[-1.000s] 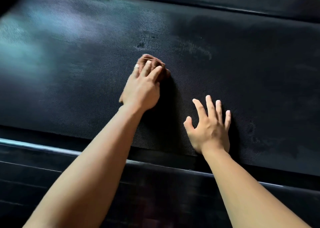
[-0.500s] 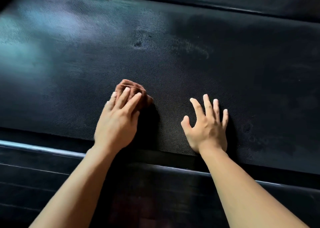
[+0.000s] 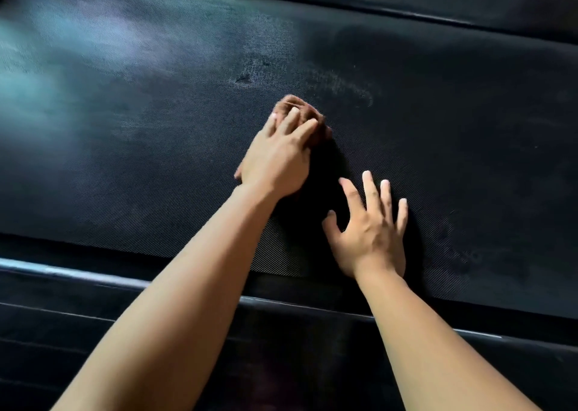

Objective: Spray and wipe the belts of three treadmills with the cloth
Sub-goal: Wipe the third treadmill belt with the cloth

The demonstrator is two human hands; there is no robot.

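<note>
Right grip (image 3: pixel 370 232) nearest: palm down, flat on the black woven-texture treadmill belt (image 3: pixel 453 135), close to the belt's near edge. All four fingers straight and fanned, thumb out to the side. Wide open, holding nothing, only resting on the belt.

Left grip (image 3: pixel 275 157) a little farther out and to the left, near the right one but not touching it. It lies on top of a bunched brown cloth wad (image 3: pixel 297 100). Fingers (image 3: pixel 305 129) laid nearly straight across the wad, pressing it down onto the belt. Thumb hidden, so cannot tell whether it pinches the fabric. Cloth pokes out beyond the fingertips and on the right side of the hand, and sits about mid-belt.

Both forearms bare, crossing the black near side rail (image 3: pixel 93 288), which carries a thin pale edge strip.

Just beyond the cloth: a small dark scuff mark (image 3: pixel 244 79) with a faint greyish smear around it and trailing right. Left part of the belt shows a pale bluish sheen (image 3: pixel 47 76).

Farthest: black far side rail (image 3: pixel 406 7) running along the belt's upper edge.
</note>
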